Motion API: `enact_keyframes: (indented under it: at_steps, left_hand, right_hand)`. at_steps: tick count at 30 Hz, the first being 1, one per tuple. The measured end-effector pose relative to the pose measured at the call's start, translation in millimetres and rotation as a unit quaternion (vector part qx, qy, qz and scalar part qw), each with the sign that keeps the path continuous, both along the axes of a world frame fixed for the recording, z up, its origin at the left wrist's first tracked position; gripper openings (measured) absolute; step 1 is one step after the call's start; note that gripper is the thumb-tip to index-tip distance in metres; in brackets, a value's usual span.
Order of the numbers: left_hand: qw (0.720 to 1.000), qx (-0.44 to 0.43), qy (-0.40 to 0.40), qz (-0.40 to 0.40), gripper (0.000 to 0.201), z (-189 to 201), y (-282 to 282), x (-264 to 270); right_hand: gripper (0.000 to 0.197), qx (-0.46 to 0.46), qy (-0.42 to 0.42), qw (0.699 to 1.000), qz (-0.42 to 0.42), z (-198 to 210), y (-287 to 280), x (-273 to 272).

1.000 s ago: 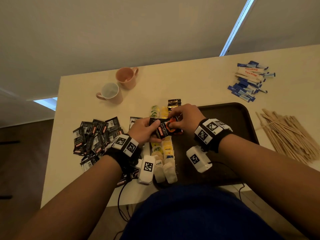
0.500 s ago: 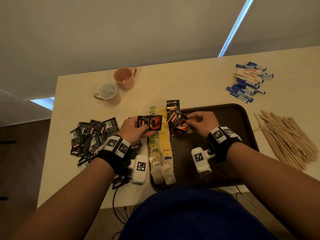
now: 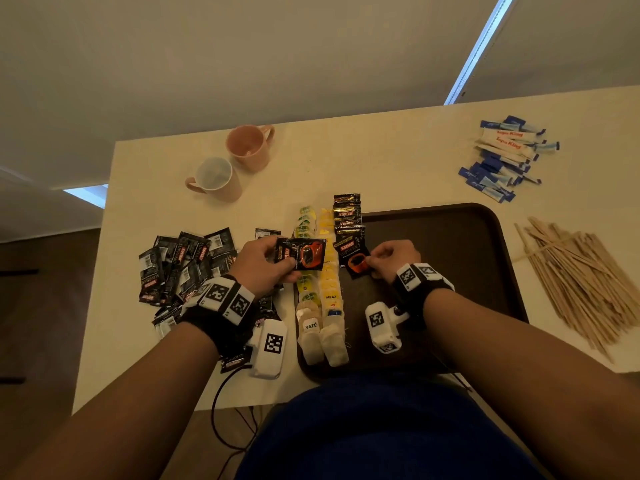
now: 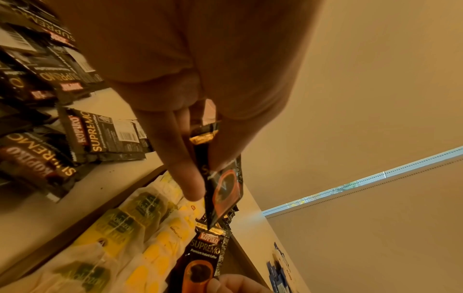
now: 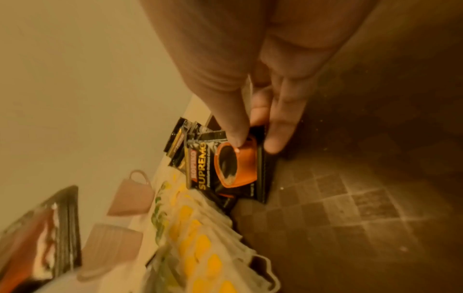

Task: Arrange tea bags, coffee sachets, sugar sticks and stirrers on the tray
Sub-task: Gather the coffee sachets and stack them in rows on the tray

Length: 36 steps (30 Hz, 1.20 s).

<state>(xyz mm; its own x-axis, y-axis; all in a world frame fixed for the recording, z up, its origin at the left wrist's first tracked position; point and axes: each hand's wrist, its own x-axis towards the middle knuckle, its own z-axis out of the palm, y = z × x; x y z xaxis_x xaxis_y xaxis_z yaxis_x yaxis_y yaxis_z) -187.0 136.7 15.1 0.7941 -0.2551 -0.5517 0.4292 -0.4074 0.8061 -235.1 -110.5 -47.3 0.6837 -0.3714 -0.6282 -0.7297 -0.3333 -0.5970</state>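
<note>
- The tray (image 3: 478,237) lies at the table's near edge; its left strip is filled by two rows of tea bags (image 3: 325,299), with a column of coffee sachets (image 3: 347,216) begun just right of them at the far left corner, the farthest ones overhanging the rim.
- From the tray's middle toward 3 o'clock its dark floor is bare, open room for the right hand (image 3: 394,259).
- The right hand pinches a coffee sachet (image 3: 355,259) by its near end, thumb on top and fingers beneath, at the near end of the column; whether it touches the tray I cannot tell.
- The left hand (image 3: 263,265) grips a second sachet (image 3: 300,253) between thumb and fingers, raised above the tea bags at the tray's left rim.
- The loose sachet pile (image 3: 183,265) sits at 9 o'clock, sugar sticks (image 3: 505,157) at 1 o'clock, stirrers (image 3: 581,278) at 3 o'clock, all off the tray.
- A second ago both hands held the sachets together above the tea bags; now the hands are apart, one sachet each, the right one lower.
</note>
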Motion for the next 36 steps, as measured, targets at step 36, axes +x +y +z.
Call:
enact_keyframes:
  at_steps: [36]
  left_hand:
    - [0.999, 0.018, -0.02, -0.021, 0.027, 7.0, -7.0, -4.8]
  right_hand:
    - [0.014, -0.054, 0.04, 0.991, 0.118, 2.8, 2.3, 5.3]
